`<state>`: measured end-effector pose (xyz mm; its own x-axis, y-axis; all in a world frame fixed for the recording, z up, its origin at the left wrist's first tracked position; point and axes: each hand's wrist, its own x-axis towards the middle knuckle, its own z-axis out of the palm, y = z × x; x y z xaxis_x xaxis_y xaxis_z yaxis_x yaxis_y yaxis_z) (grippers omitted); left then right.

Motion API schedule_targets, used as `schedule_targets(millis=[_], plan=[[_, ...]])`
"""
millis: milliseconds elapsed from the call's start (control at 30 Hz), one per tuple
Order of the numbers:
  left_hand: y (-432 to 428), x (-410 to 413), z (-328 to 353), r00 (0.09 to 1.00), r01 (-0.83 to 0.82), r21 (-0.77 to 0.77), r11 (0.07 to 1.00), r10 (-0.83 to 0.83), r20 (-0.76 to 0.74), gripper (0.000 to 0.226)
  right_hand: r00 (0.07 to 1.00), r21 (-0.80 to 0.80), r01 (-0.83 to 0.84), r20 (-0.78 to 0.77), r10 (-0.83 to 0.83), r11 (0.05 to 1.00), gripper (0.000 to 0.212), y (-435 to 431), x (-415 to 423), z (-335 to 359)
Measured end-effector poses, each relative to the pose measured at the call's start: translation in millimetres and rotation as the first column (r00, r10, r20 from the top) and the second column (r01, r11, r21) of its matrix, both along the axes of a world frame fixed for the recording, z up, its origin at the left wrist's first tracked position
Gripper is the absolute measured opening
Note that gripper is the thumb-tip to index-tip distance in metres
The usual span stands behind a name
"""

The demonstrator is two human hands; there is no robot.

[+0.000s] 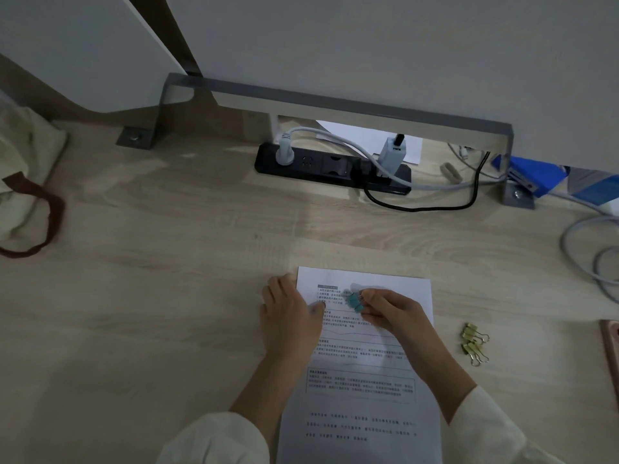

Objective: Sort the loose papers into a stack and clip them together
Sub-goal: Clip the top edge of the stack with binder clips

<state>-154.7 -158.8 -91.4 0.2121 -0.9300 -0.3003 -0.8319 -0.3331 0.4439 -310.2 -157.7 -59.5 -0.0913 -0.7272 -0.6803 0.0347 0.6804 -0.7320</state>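
Left hand [289,316] pressing papers [361,400], right hand [393,311] pinching teal clip [354,301]

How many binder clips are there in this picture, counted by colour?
Teal binder clip, pinched by the right hand over the papers: 1
Gold binder clips, lying close together on the desk to the right of the papers: 2, as far as the dim picture shows
Total: 3
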Motion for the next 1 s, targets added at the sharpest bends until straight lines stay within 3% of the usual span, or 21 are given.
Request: schedule_targets(millis=[167,533,700,833,1000], plan=[[-4.2,-6.6,2.4,0.999,-0.029,0.072,0.997,0.030,-0.019,0.050,1.000,-0.005,0.014,0.006,-0.014,1.000,0.010,0.4,1.0,-4.5],[-23.7,7.2,2.8,0.874,-0.250,0.250,0.935,0.330,-0.357,0.036,1.000,-0.027,0.015,0.021,-0.014,1.000,0.010,1.4,0.9,-4.2],[-27.4,15.4,3.0,0.800,-0.199,0.279,0.939,0.320,-0.507,0.024,1.000,-0.075,-0.023,0.015,0.024,0.997,0.012,3.4,-0.8,-6.6],[-22.6,17.6,4.5,0.785,-0.191,0.230,0.954,0.289,-0.547,0.027,0.995,-0.152,-0.049,-0.098,0.035,0.987,0.013,5.6,0.9,-9.3],[-19.1,18.4,1.8,0.800,-0.186,0.183,0.965,0.257,-0.542,0.023,0.942,-0.290,-0.230,-0.307,0.137,0.929,0.010,-7.2,7.6,-7.5]])
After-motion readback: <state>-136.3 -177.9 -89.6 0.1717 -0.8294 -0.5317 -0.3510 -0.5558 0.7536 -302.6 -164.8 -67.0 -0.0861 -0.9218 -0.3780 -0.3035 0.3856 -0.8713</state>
